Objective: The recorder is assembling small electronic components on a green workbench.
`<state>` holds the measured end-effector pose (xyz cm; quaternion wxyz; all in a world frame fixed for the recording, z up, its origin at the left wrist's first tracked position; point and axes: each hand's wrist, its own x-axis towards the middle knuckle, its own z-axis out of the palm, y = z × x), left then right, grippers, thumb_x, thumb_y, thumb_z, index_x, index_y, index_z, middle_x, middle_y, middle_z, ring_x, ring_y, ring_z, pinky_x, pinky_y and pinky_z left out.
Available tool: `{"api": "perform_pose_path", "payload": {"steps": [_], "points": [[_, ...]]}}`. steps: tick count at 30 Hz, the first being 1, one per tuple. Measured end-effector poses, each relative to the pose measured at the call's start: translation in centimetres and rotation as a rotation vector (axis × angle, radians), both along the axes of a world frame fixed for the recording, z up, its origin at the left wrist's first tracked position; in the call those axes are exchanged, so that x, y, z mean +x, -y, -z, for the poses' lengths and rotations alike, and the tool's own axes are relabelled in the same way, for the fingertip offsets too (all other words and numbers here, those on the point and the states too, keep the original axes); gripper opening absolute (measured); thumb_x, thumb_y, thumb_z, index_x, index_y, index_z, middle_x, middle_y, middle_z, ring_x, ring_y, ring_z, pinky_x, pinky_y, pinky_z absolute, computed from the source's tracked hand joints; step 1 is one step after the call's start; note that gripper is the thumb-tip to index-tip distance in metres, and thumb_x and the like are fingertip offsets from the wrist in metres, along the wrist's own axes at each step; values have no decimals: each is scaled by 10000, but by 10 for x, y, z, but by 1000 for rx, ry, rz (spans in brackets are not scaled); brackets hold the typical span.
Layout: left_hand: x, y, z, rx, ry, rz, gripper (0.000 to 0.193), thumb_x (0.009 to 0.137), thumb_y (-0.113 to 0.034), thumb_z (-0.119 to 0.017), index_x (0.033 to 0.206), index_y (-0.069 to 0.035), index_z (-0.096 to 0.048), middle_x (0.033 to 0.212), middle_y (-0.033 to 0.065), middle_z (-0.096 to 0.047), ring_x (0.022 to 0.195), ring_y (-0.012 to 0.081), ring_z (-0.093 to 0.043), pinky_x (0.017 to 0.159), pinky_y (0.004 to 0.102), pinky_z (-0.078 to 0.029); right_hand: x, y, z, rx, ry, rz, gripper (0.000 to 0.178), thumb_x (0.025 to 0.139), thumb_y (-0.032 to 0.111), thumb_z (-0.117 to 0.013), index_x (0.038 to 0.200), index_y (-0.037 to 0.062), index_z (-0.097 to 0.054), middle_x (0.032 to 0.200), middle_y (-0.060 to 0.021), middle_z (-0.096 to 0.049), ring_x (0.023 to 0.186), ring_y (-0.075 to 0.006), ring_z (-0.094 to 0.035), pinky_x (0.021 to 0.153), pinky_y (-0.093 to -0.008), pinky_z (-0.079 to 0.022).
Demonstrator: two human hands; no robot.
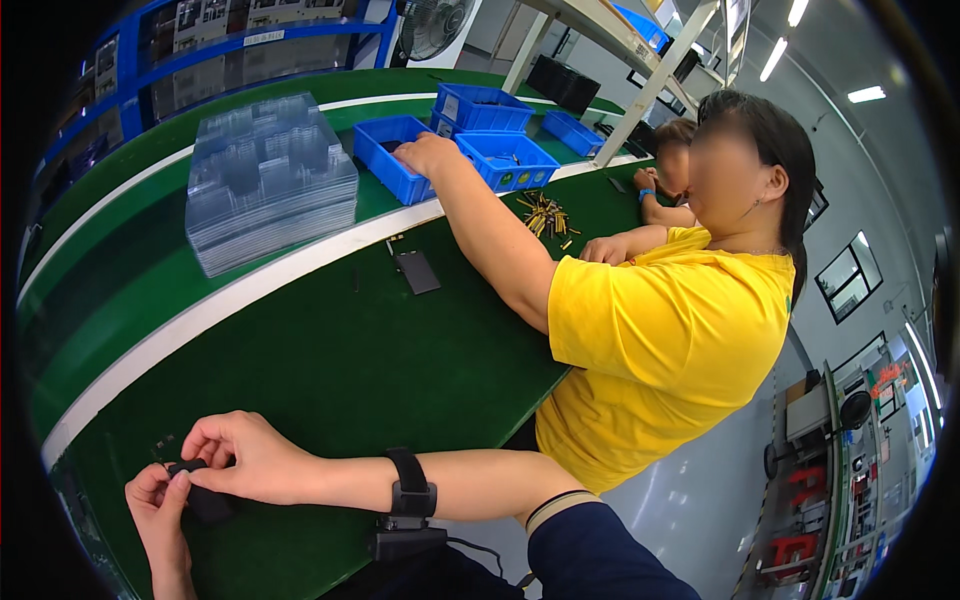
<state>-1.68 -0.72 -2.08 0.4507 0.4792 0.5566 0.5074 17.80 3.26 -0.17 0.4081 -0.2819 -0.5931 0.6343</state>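
Black matte piece [187, 466] sits pinched by left hand [160, 503] and right hand [248, 462].

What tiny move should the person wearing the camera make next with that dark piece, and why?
Probably a slight adjustment with the right hand while the left hand steadies the dark piece: both hands' fingertips meet at its upper end, so one could brace as the other works. Their fingers partly hide that end, so I can't tell exactly what needs adjusting.

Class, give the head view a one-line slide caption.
Left hand and right hand hold a black piece at a green bench; a co-worker in yellow reaches into a blue bin.
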Motion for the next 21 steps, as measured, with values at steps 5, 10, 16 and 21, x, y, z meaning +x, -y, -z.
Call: {"api": "perform_pose_path", "payload": {"steps": [5,10,16,21], "points": [[4,13,-21,-63,-49,71,86,736,-43,-663,781,4,-606,724,-5,-568,656,48,-504,588,168,-379,-7,2,0,304,33,131,87,737,48,-641,781,-25,-624,722,-91,-555,648,-161,-575,586,-254,-470],[18,4,-28,-122,141,266,177,771,-2,-640,943,39,-626,859,59,-637,789,88,-590,709,202,-474,8,0,-8,279,193,141,96,793,55,-628,864,-10,-636,834,-91,-580,761,-147,-604,666,-246,-539],[17,4,-24,-91,259,310,181,805,-8,-620,983,25,-620,886,75,-645,813,105,-607,731,220,-502,8,2,-11,275,154,74,110,774,7,-641,880,-23,-646,836,-86,-586,759,-136,-610,665,-228,-542],[12,5,-23,-116,317,295,178,807,-17,-621,980,24,-620,903,95,-646,815,113,-615,735,230,-512,0,3,-5,261,102,137,97,766,27,-658,858,0,-669,773,-65,-597,693,-113,-596,613,-222,-506]]}}
